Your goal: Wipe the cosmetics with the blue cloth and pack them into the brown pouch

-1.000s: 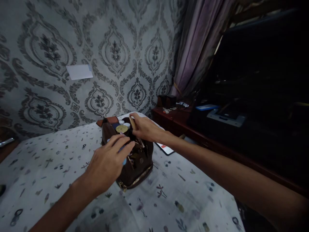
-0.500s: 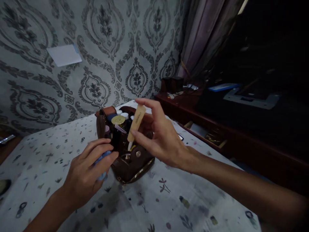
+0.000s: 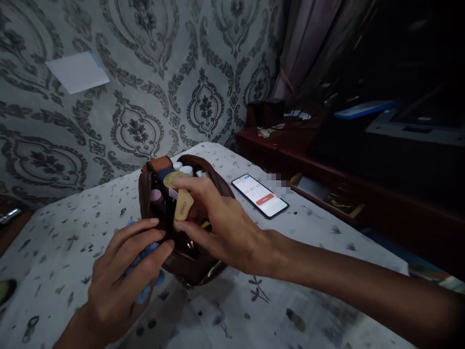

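Head camera, looking down in dim light: a brown pouch stands open on a table under a patterned cloth, and both hands meet at it.

The right hand reaches in from the right of the pouch and covers most of its mouth. Its thumb and forefinger pinch a small beige tube, which stands tilted over the opening. The tube bears dark lettering too small to read, and its lower end is hidden behind the fingers, so I cannot tell whether it touches anything inside.

The left hand is at the pouch's near-left corner, fingers curled around a blue object. Only scraps of blue show between the fingers, and what it is cannot be made out. The fingertips lie against the pouch's front wall.

At the far side of the pouch's mouth a gold lid and some white caps stick up; the containers beneath them are hidden in the pouch.

To the right of the pouch, apart from it, a phone lies flat with its screen lit. A blurred patch sits just beyond its far corner.

Further right of the pouch stands a dark wooden cabinet, its contents lost in shadow. Behind the pouch, high on the wallpaper, hangs a white sheet.
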The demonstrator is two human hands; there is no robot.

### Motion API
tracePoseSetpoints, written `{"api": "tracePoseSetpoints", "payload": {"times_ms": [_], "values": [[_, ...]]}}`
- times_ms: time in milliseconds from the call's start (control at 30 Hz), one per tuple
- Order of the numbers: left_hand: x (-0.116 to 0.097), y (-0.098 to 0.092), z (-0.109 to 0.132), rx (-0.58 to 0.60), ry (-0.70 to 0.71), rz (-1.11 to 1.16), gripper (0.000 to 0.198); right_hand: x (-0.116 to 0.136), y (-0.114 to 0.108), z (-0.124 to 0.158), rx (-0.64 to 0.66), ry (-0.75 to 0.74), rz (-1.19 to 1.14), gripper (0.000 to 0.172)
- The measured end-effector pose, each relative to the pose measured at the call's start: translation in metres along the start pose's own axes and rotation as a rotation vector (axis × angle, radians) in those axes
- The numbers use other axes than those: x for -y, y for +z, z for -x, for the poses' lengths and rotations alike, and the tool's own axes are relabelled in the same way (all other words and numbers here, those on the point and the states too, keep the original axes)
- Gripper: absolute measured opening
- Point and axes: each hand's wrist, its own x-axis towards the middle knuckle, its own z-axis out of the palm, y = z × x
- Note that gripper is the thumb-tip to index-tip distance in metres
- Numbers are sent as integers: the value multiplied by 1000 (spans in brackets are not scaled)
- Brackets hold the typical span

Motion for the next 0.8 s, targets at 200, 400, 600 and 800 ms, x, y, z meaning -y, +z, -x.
{"api": "tracePoseSetpoints", "payload": {"times_ms": [200, 400, 600, 800], "values": [[2, 0, -2, 12, 46, 8, 27, -3, 3, -4, -6, -64, 6, 48], [1, 2, 4, -7, -7, 45, 29, -3, 3, -6, -1, -111, 23, 46], [-1, 5, 7, -21, -45, 46, 30, 6, -3, -9, -141, -35, -168, 50], [1, 6, 7, -18, -28, 60, 33, 17, -24, -25, -230, 180, -562, 27]]}}
